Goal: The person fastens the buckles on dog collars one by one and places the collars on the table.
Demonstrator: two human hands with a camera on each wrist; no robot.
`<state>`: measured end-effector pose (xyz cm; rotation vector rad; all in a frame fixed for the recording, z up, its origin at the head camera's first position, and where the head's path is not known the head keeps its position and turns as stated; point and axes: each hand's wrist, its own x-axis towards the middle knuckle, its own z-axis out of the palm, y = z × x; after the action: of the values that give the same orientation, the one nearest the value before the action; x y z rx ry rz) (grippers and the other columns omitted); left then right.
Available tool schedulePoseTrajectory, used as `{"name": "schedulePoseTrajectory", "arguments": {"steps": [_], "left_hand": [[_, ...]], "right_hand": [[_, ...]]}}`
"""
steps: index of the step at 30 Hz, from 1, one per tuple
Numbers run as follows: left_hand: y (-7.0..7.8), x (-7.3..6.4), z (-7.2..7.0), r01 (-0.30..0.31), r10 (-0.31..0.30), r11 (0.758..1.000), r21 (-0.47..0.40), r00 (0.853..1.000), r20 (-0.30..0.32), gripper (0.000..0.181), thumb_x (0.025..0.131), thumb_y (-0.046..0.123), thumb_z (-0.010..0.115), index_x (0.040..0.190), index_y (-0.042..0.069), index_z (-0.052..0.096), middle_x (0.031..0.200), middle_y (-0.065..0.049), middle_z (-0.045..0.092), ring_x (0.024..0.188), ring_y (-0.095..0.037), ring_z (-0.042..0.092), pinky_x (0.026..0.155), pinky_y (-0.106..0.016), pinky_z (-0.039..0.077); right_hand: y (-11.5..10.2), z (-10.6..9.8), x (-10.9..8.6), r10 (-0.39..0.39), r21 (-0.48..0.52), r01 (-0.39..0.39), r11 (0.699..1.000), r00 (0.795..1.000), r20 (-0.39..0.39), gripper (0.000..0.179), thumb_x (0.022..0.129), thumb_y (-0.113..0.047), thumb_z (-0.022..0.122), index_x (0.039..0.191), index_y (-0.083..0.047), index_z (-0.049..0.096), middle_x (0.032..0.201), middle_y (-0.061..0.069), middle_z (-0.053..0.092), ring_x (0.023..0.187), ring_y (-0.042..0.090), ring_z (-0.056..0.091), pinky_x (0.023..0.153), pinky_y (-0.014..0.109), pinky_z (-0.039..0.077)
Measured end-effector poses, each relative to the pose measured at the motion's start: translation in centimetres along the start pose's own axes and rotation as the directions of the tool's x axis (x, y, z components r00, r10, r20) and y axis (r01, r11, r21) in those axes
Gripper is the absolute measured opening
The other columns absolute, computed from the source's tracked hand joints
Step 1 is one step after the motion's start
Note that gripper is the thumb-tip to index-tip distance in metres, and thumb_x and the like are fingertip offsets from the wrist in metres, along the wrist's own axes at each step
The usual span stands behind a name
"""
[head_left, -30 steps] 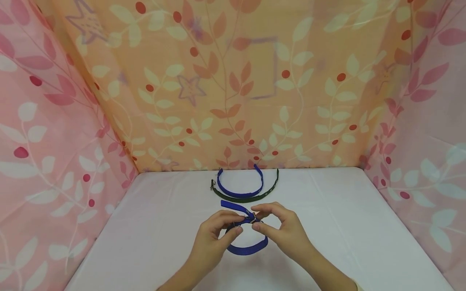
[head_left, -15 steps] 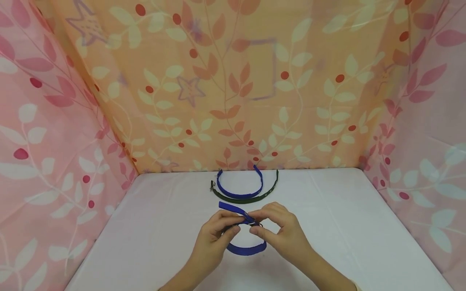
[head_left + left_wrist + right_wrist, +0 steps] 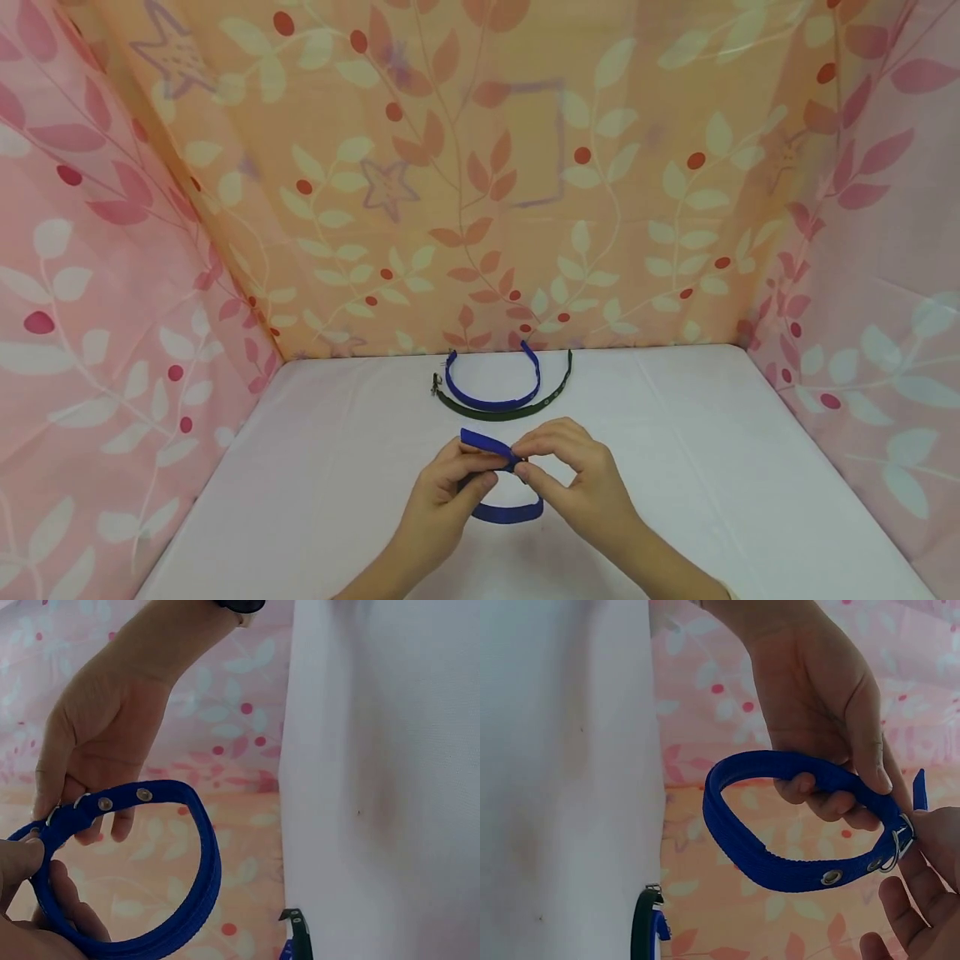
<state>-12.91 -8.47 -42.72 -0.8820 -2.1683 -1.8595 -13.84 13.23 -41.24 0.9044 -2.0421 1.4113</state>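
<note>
A blue pet collar [image 3: 508,514], bent round into a loop, is held up over the white table by both hands. My left hand [image 3: 444,498] grips the band left of the buckle, thumb in front. With thumb and forefinger my right hand [image 3: 583,477] pinches the strap at the buckle. In the right wrist view the metal buckle [image 3: 906,834] and a D-ring [image 3: 889,859] show by the right fingers. Metal eyelets [image 3: 144,794] line the band in the left wrist view. The strap's free end [image 3: 480,440] sticks out to the upper left, over the left fingers.
Farther back on the white table [image 3: 337,467] lie a second blue collar [image 3: 537,377] and a dark green collar [image 3: 480,413], both unfastened in open curves, the green one nearer. Patterned cloth walls [image 3: 420,275] enclose the table's back and sides.
The strap's free end has dipped lower. The right fingertips have closed in over the buckle, which showed plainly a second ago. The other two collars have stayed put.
</note>
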Motion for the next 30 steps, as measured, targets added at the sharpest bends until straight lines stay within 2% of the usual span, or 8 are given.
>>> {"name": "schedulePoseTrajectory", "arguments": {"steps": [6, 11, 14, 16, 18, 21, 25, 30], "left_hand": [[0.2, 0.02, 0.01, -0.002, 0.002, 1.0, 0.008, 1.0, 0.03, 0.02, 0.103, 0.01, 0.061, 0.117, 0.011, 0.075, 0.117, -0.006, 0.063, 0.114, -0.019, 0.062, 0.093, -0.025, 0.055], [0.17, 0.09, -0.3, 0.12, -0.115, 0.988, -0.093, 0.992, 0.059, 0.019, 0.103, 0.012, 0.062, 0.117, 0.011, 0.073, 0.122, -0.008, 0.063, 0.12, -0.02, 0.061, 0.101, -0.026, 0.052], [0.42, 0.29, -0.43, 0.245, -0.238, 0.96, -0.135, 0.969, 0.066, 0.019, 0.102, 0.014, 0.064, 0.12, 0.01, 0.071, 0.124, -0.009, 0.064, 0.12, -0.023, 0.062, 0.103, -0.025, 0.051], [0.69, 0.42, -0.47, 0.325, -0.32, 0.932, -0.159, 0.946, 0.054, 0.023, 0.1, 0.016, 0.068, 0.122, 0.009, 0.067, 0.124, -0.01, 0.064, 0.118, -0.025, 0.063, 0.103, -0.025, 0.051], [0.82, 0.51, -0.45, 0.371, -0.371, 0.912, -0.175, 0.928, 0.035, 0.028, 0.098, 0.017, 0.071, 0.124, 0.008, 0.064, 0.123, -0.012, 0.064, 0.115, -0.026, 0.063, 0.101, -0.025, 0.052], [0.8, 0.46, -0.33, 0.39, -0.398, 0.892, -0.228, 0.917, 0.011, 0.038, 0.095, 0.015, 0.075, 0.127, 0.006, 0.057, 0.121, -0.015, 0.064, 0.113, -0.027, 0.063, 0.1, -0.026, 0.053], [0.69, 0.3, -0.14, 0.383, -0.396, 0.88, -0.281, 0.918, 0.009, 0.046, 0.091, 0.009, 0.078, 0.13, 0.007, 0.051, 0.119, -0.017, 0.065, 0.113, -0.025, 0.065, 0.098, -0.028, 0.055], [0.76, 0.23, -0.11, 0.356, -0.377, 0.897, -0.263, 0.926, -0.031, 0.049, 0.088, 0.007, 0.081, 0.127, 0.008, 0.052, 0.112, -0.016, 0.068, 0.108, -0.025, 0.068, 0.095, -0.028, 0.056]], "right_hand": [[-0.05, -0.24, -0.02, 0.067, 0.037, -0.068, 0.997, 0.997, 0.038, 0.026, 0.088, -0.01, 0.082, 0.111, -0.02, 0.074, 0.108, -0.006, 0.073, 0.107, 0.014, 0.064, 0.095, 0.023, 0.053], [-0.21, -0.42, -0.04, 0.136, 0.019, -0.138, 0.99, 0.987, 0.091, 0.025, 0.09, -0.017, 0.081, 0.113, -0.023, 0.074, 0.11, -0.008, 0.072, 0.107, 0.012, 0.064, 0.094, 0.027, 0.055], [-0.27, -0.53, 0.03, 0.17, 0.014, -0.172, 0.985, 0.979, 0.113, 0.024, 0.09, -0.02, 0.081, 0.113, -0.026, 0.074, 0.109, -0.011, 0.071, 0.105, 0.011, 0.065, 0.093, 0.03, 0.056], [-0.3, -0.59, 0.07, 0.185, 0.007, -0.187, 0.982, 0.975, 0.124, 0.024, 0.09, -0.022, 0.081, 0.112, -0.028, 0.074, 0.109, -0.012, 0.071, 0.104, 0.01, 0.066, 0.093, 0.032, 0.057], [-0.33, -0.62, 0.12, 0.198, -0.005, -0.199, 0.98, 0.972, 0.128, 0.023, 0.09, -0.024, 0.081, 0.112, -0.03, 0.074, 0.108, -0.014, 0.071, 0.103, 0.009, 0.066, 0.093, 0.034, 0.057], [-0.32, -0.57, 0.13, 0.176, -0.025, -0.174, 0.984, 0.977, 0.123, 0.021, 0.091, -0.025, 0.08, 0.111, -0.029, 0.074, 0.107, -0.013, 0.071, 0.102, 0.01, 0.066, 0.092, 0.033, 0.056], [-0.34, -0.42, 0.09, 0.128, -0.029, -0.125, 0.992, 0.986, 0.107, 0.019, 0.092, -0.024, 0.079, 0.111, -0.025, 0.074, 0.107, -0.01, 0.072, 0.104, 0.011, 0.065, 0.092, 0.03, 0.054], [-0.25, -0.37, 0.0, 0.105, -0.034, -0.102, 0.994, 0.99, 0.098, 0.02, 0.091, -0.019, 0.08, 0.11, -0.022, 0.075, 0.107, -0.011, 0.073, 0.106, 0.011, 0.065, 0.093, 0.029, 0.053]]}}
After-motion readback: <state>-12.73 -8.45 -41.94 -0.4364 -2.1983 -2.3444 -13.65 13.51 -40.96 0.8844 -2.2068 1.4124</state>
